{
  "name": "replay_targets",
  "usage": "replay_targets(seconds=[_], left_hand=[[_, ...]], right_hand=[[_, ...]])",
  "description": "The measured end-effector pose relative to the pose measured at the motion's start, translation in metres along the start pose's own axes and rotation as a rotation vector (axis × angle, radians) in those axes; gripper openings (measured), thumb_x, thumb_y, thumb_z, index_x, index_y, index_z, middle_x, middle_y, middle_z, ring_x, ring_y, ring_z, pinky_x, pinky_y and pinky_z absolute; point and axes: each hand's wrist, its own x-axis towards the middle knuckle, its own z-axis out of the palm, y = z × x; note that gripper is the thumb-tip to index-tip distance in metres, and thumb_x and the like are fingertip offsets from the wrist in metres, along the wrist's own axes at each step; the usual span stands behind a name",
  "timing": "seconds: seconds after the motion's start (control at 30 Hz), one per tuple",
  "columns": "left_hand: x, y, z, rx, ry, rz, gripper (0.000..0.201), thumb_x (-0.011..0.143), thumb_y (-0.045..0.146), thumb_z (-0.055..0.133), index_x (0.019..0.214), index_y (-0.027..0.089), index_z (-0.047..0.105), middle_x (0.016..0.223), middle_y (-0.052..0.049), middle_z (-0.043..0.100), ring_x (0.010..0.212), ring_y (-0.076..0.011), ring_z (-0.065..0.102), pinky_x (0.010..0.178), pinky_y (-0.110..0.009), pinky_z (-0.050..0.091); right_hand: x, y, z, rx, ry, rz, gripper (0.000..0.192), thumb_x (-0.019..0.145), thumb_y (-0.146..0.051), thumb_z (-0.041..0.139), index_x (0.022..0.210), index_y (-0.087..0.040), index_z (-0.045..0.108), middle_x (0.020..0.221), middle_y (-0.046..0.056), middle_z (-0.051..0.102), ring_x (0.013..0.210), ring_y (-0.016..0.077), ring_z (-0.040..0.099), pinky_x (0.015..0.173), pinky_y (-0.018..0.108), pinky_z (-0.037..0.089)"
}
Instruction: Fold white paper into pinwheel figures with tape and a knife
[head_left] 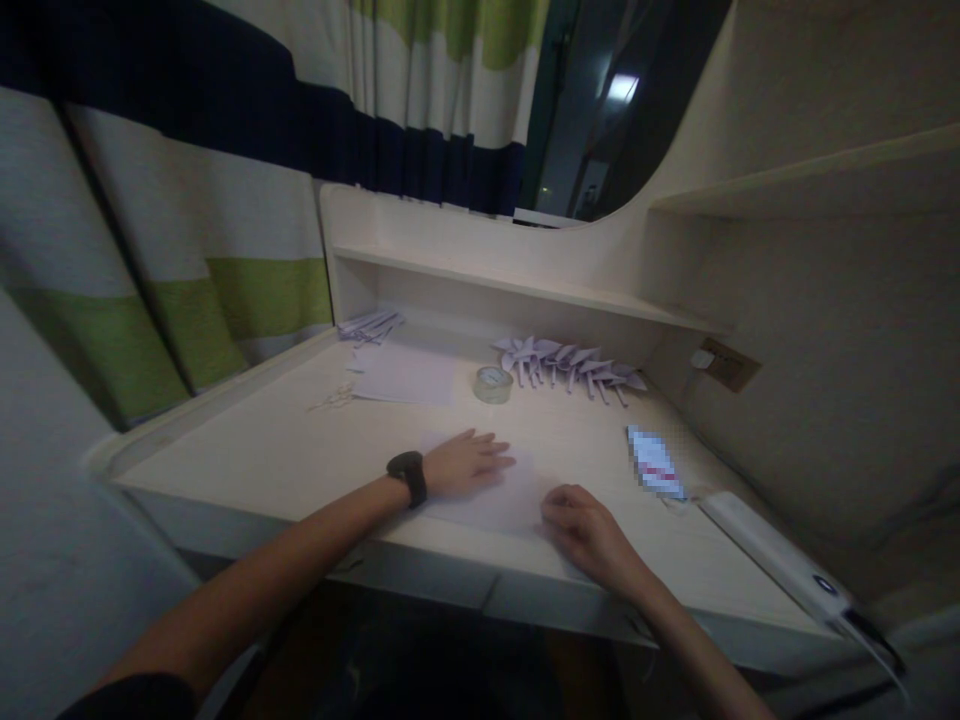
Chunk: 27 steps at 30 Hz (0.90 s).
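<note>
Two hands on one flat paper sheet (501, 497) at the tabletop's (285, 450) near edge: I log left hand (469, 462) open, flattening, right hand (589, 530) curled, pinching its corner (unfolded yet), finished folded pieces (570, 365) rowed behind.

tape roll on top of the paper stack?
No, the tape roll stands on the bare desk, just right of the paper stack.

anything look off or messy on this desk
Nothing stands out. The left hand lies flat on the sheet of paper, the right hand at its near edge. The folded paper shapes, tape roll and scissors lie undisturbed.
</note>
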Motion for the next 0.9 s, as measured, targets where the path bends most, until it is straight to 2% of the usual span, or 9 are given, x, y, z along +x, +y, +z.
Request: replay_targets(seconds=[0.1,0.17,0.27,0.4,0.53,0.63,0.73,0.9], left_hand=[[0.0,-0.001,0.003,0.035,0.003,-0.028,0.046,0.095,0.047,0.029,0.137,0.031,0.04,0.147,-0.005,0.036,0.135,-0.0247,0.029,0.108,-0.046,0.017],[0.002,-0.002,0.005,0.059,0.021,-0.073,0.047,0.095,0.047,0.027,0.137,0.03,0.041,0.146,-0.006,0.037,0.134,-0.0259,0.031,0.107,-0.046,0.019],[0.008,-0.002,0.009,0.104,0.081,-0.188,0.048,0.095,0.046,0.026,0.133,0.026,0.046,0.143,-0.008,0.042,0.131,-0.0291,0.034,0.105,-0.048,0.024],[0.015,0.001,0.011,0.145,0.138,-0.323,0.05,0.093,0.048,0.029,0.13,0.022,0.051,0.137,-0.012,0.047,0.127,-0.0332,0.038,0.101,-0.05,0.028],[0.015,0.008,0.009,0.128,0.091,-0.364,0.058,0.089,0.061,0.027,0.135,0.031,0.044,0.142,-0.01,0.041,0.131,-0.0389,0.03,0.101,-0.058,0.021],[0.013,0.012,0.008,0.124,0.038,-0.398,0.064,0.085,0.068,0.021,0.137,0.036,0.04,0.148,-0.007,0.033,0.135,-0.04,0.021,0.104,-0.06,0.013],[0.013,0.014,0.009,0.136,0.001,-0.411,0.071,0.082,0.073,0.021,0.14,0.035,0.035,0.151,-0.007,0.026,0.136,-0.0402,0.016,0.105,-0.06,0.008],[0.014,0.015,0.011,0.163,-0.022,-0.382,0.084,0.077,0.077,0.025,0.143,0.025,0.03,0.151,-0.014,0.022,0.137,-0.0409,0.012,0.104,-0.062,0.006]], right_hand=[[-0.005,-0.003,0.0,-0.006,-0.007,0.031,0.014,0.085,-0.023,0.055,0.084,-0.022,0.069,0.091,0.006,0.061,0.085,0.0185,0.056,0.074,0.029,0.045],[-0.007,-0.001,-0.001,-0.037,-0.019,0.059,0.016,0.085,-0.024,0.055,0.092,-0.023,0.07,0.092,0.006,0.062,0.086,0.0191,0.057,0.075,0.029,0.045],[-0.006,0.004,-0.004,-0.106,-0.016,0.128,0.023,0.085,-0.025,0.056,0.104,-0.027,0.069,0.092,0.006,0.063,0.086,0.02,0.057,0.075,0.03,0.045],[0.0,0.01,-0.008,-0.138,-0.001,0.219,0.026,0.084,-0.026,0.057,0.106,-0.028,0.069,0.091,0.006,0.064,0.085,0.0206,0.058,0.075,0.031,0.045],[0.004,0.011,-0.004,-0.115,0.01,0.228,0.026,0.084,-0.027,0.056,0.107,-0.028,0.069,0.092,0.006,0.064,0.086,0.0204,0.058,0.077,0.031,0.046],[0.003,0.008,0.002,-0.105,0.021,0.22,0.027,0.085,-0.027,0.055,0.107,-0.027,0.069,0.092,0.006,0.063,0.087,0.0204,0.057,0.078,0.032,0.046],[0.002,0.004,0.007,-0.09,0.036,0.217,0.026,0.085,-0.029,0.054,0.107,-0.027,0.069,0.092,0.006,0.063,0.086,0.0201,0.057,0.077,0.031,0.046],[0.002,-0.002,0.01,-0.065,0.053,0.223,0.026,0.084,-0.03,0.056,0.107,-0.028,0.069,0.092,0.005,0.064,0.087,0.0197,0.058,0.079,0.031,0.046]])
